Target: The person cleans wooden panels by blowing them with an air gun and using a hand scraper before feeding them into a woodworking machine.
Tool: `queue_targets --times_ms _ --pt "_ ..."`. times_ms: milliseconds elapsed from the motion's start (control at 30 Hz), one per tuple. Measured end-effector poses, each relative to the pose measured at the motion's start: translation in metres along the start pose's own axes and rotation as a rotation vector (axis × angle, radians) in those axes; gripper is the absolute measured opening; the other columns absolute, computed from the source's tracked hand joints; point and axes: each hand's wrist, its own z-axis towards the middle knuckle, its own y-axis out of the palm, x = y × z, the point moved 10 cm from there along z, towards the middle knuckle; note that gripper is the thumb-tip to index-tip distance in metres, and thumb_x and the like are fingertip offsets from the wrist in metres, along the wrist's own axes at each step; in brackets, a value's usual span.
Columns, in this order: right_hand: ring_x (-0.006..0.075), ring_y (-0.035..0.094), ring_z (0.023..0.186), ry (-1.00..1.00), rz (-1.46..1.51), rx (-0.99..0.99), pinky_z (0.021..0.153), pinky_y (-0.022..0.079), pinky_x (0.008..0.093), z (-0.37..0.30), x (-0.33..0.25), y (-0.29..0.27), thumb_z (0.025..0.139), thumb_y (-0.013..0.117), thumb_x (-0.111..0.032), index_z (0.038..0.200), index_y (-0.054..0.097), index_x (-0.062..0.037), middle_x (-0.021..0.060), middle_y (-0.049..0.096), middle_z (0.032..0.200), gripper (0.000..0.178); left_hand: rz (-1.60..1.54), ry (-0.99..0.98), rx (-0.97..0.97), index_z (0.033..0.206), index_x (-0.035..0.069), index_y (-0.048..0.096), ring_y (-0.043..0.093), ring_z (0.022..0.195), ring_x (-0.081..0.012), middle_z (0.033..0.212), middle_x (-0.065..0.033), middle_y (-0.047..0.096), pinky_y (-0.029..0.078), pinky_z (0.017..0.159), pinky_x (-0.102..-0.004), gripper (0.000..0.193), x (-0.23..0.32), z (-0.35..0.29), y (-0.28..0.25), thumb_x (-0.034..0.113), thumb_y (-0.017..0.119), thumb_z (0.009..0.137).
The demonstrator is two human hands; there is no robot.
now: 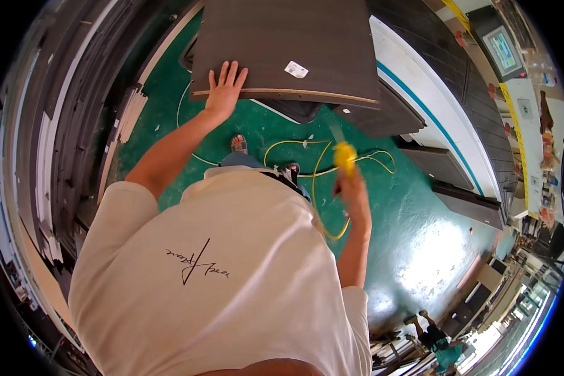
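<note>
A large dark brown board [276, 44] with a white label [296, 69] lies in front of me, its lighter edge strip facing me. My left hand [224, 91] rests flat on the board near its left corner, fingers spread. Off to the right, apart from the board, my right hand [353, 188] is closed around a yellow air gun [344, 156]. Motion smears the air gun and its thin tip, which points toward the board. A yellow hose [315, 178] loops over the green floor and runs up near my right hand.
Stacked boards [75, 125] line the left side. More dark panels [442, 163] and a white curved edge [413, 69] stand at the right. Beyond is a control screen [502, 50]. Another person [442, 348] is far off at lower right. The green floor [401, 207] lies between.
</note>
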Motion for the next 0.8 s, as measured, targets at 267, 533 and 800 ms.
queue_targets --times_ms 267,533,800 --pt "0.0138 0.057 0.057 -0.036 0.679 0.361 0.048 0.037 0.0283 -0.063 0.169 -0.117 0.110 0.048 -0.042 0.111 0.056 -0.0107 0.0025 0.060 0.075 0.032 -0.050 -0.100 -0.072 0.161 0.012 0.030 0.017 0.157 -0.0424 0.168 -0.0199 0.021 0.018 0.122 -0.0659 0.089 0.059 -0.113 -0.025 -0.007 0.063 0.081" --pt "0.0190 0.060 0.065 0.096 0.670 -0.277 0.054 0.040 0.0297 -0.081 0.230 -0.040 0.109 0.048 -0.044 0.134 0.056 -0.0073 0.0054 0.060 0.076 0.045 0.008 0.045 -0.076 0.161 0.008 0.029 0.023 0.153 -0.0466 0.166 -0.0241 0.022 0.024 0.121 -0.0630 0.092 0.157 -0.072 -0.040 0.003 0.071 0.079" --pt "0.0126 0.038 0.055 -0.233 1.573 -0.143 0.049 0.034 0.0280 -0.054 0.229 -0.058 0.108 0.052 -0.042 0.142 0.050 -0.0057 0.0000 0.040 0.069 0.050 0.027 0.041 -0.255 0.162 0.007 0.025 0.027 0.151 -0.0496 0.167 -0.0258 0.022 0.028 0.123 -0.0572 0.096 0.158 -0.082 -0.111 -0.001 0.069 0.078"
